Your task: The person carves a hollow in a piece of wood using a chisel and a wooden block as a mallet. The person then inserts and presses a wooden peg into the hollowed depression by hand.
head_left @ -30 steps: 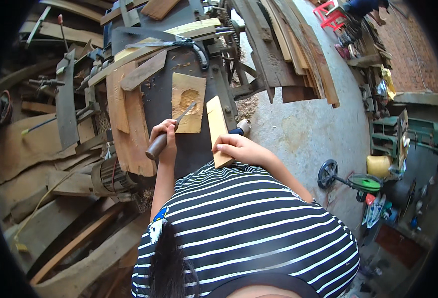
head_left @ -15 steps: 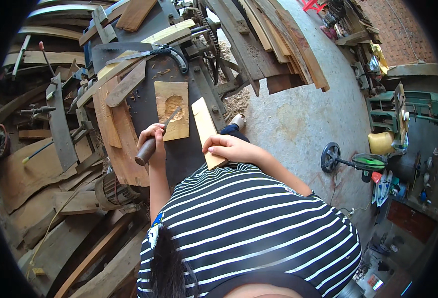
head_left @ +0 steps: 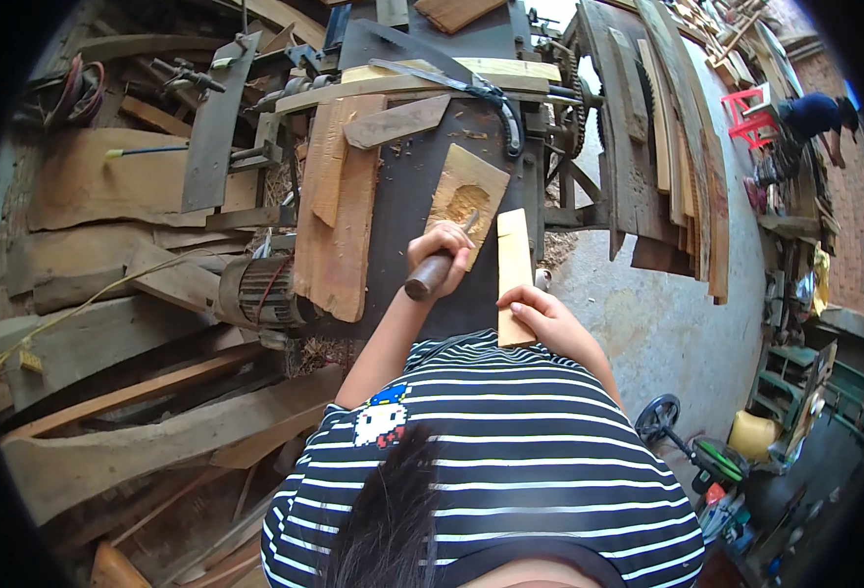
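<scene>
My left hand is closed around a chisel's dark wooden handle. The narrow blade points away from me, its tip down in a rough hollow in a pale wooden block, which lies tilted on the dark bench top. Loose chips sit in the hollow around the tip. To the right, my right hand holds the near end of a flat, pale wooden strip, fingers over its top and right edge. That strip's near end reaches my striped shirt.
Reddish planks lie along the bench's left side. A folding saw and a short offcut lie beyond the block. An electric motor stands at left, a board stack at right. Another person bends near a red stool.
The view has turned, so bench, block and hands appear farther right, and the other person has come more fully into view. Both hands keep their holds; the chisel tip remains in the hollow.
</scene>
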### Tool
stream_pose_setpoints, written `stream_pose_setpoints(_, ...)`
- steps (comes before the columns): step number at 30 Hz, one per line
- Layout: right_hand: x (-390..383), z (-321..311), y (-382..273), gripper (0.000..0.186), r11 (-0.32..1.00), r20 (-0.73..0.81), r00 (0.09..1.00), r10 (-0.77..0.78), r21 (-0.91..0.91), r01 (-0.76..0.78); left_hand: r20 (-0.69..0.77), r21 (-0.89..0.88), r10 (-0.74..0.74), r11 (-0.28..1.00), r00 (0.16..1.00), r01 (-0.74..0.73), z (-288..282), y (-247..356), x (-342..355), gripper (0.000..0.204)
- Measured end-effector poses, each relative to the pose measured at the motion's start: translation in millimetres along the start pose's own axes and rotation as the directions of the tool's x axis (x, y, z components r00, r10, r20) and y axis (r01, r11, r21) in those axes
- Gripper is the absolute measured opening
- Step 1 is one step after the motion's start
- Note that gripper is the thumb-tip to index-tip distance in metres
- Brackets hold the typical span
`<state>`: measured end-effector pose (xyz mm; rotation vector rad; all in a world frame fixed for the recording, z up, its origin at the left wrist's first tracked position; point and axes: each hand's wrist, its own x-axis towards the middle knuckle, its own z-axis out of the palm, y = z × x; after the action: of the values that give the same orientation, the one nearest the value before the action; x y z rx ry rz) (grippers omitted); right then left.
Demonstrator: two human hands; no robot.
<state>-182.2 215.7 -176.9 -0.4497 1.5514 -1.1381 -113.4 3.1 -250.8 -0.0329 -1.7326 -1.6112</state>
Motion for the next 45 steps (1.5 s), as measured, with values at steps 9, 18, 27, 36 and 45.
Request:
stream_pose_setpoints(9, 16.4, -6.0, 30.4, 0.031, 0.999, -0.160, 0.987, 0.032, -0.018, -0.035, 0.129, 0.051, 0.077, 0.995, 0.989, -0.084, 11.4, -0.4, -10.1, 0.020)
stream_pose_setpoints(18, 46.6, -28.0, 80.8, 0.066, 0.427, -0.125, 0.978, 0.167, 0.903, 0.043, 0.041, -0.060, 0.007, 0.998, 0.999, -0.004, 7.0, -7.2, -9.9, 0.018)
stream_pose_setpoints(27, 21.0, -56.0, 48.6, 0.053, -0.047, -0.012, 0.966, -0.260, 0.999, 0.000, 0.000, -0.114, -0.112, 0.987, 0.994, 0.112, -10.5, -5.3, -3.6, 0.015)
stream_pose_setpoints(36, -1.0, -22.3, -28.1, 0.056, 0.568, 0.095, 0.995, -0.017, 0.820, -0.068, 0.342, 0.130, -0.137, 0.987, 0.930, 0.097, -0.1, 11.5, -2.6, 0.067)
stream_pose_setpoints(45, 27.8, -19.6, 22.7, 0.049, 0.991, -0.050, 0.999, -0.017, 0.129, 0.024, 0.336, 0.197, -0.081, 0.980, 0.938, 0.014, 17.6, 7.6, -31.1, 0.042)
